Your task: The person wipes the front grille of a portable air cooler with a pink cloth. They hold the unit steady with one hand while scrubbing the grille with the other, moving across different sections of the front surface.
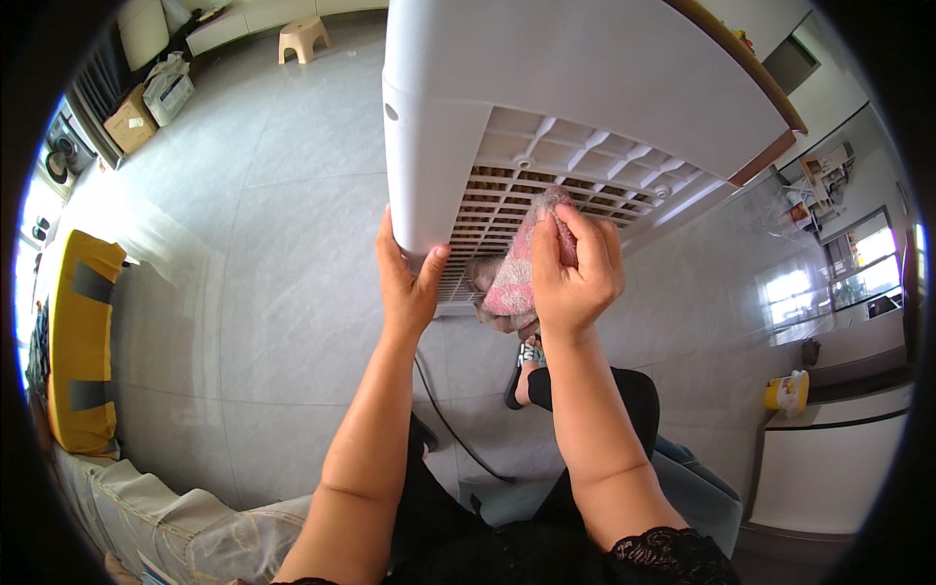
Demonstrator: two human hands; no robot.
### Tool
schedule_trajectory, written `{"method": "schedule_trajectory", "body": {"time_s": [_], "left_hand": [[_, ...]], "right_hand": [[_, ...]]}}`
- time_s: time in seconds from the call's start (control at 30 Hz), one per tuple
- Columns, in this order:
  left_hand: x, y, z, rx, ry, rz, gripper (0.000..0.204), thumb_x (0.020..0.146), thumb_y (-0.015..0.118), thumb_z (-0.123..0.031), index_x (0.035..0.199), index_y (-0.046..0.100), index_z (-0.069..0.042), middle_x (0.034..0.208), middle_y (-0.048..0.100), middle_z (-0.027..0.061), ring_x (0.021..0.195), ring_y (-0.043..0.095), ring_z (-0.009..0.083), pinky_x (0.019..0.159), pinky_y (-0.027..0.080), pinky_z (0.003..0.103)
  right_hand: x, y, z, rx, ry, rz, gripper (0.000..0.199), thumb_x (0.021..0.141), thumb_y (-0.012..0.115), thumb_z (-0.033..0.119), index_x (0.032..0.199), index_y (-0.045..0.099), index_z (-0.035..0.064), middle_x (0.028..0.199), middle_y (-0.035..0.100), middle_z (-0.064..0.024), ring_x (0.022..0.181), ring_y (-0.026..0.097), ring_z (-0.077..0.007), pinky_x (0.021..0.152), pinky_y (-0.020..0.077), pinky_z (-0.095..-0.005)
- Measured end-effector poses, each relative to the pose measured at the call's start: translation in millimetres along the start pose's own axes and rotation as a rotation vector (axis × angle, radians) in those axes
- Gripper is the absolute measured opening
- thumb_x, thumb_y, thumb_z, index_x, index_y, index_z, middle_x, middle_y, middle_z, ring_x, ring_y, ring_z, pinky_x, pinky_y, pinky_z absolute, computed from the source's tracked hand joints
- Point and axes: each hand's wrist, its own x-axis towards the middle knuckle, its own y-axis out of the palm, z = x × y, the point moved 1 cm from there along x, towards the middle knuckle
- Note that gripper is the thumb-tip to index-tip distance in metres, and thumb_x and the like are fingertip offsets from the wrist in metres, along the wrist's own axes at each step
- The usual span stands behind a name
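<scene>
A tall white appliance casing (439,73), perhaps an air cooler, rises in front of me. Its lower part has a lattice grille (497,200) with brownish material showing behind the bars. My left hand (408,278) grips the casing's left edge, the thumb on the grille side and the fingers round the outer side. Bunched in my right hand (580,268) is a pink and greyish-white cloth (514,273), pinched between thumb and curled fingers. The cloth lies against the grille, and its loose end hangs down below.
A dark cord (444,414) runs over the grey tiled floor (292,263) near my feet. A beige stool (304,39) stands far left, a yellow piece of furniture (83,341) at the left. On the right is a yellow bucket (788,393) by a white cabinet (829,478).
</scene>
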Motion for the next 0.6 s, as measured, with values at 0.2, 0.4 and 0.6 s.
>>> {"method": "schedule_trajectory", "body": {"time_s": [0.2, 0.4, 0.6], "left_hand": [[2, -1, 10, -0.009, 0.030, -0.017, 0.078, 0.088, 0.071, -0.031, 0.146, 0.027, -0.003, 0.139, 0.038, 0.0156, 0.127, 0.041, 0.0265, 0.104, 0.037, 0.040], [2, -1, 5, 0.020, -0.002, -0.021, 0.078, 0.087, 0.071, -0.033, 0.146, 0.029, -0.005, 0.140, 0.036, 0.0157, 0.127, 0.042, 0.0270, 0.103, 0.038, 0.041], [2, 0, -1, 0.037, -0.004, -0.011, 0.079, 0.088, 0.071, -0.035, 0.146, 0.028, -0.004, 0.140, 0.036, 0.0160, 0.127, 0.042, 0.0276, 0.103, 0.038, 0.041]], "right_hand": [[2, 14, 26, 0.140, 0.067, 0.140, 0.018, 0.076, 0.074, 0.004, 0.092, 0.067, 0.0077, 0.070, 0.059, -0.0027, 0.054, 0.057, -0.0171, 0.048, 0.0460, -0.0292], [1, -2, -3, 0.021, 0.030, 0.059, 0.024, 0.074, 0.073, 0.000, 0.097, 0.068, 0.0070, 0.074, 0.063, -0.0055, 0.059, 0.059, -0.0207, 0.051, 0.0477, -0.0304], [10, 6, 13, 0.043, -0.023, 0.074, 0.024, 0.072, 0.074, -0.002, 0.094, 0.071, 0.0062, 0.069, 0.059, -0.0025, 0.054, 0.054, -0.0136, 0.047, 0.0434, -0.0260]]}}
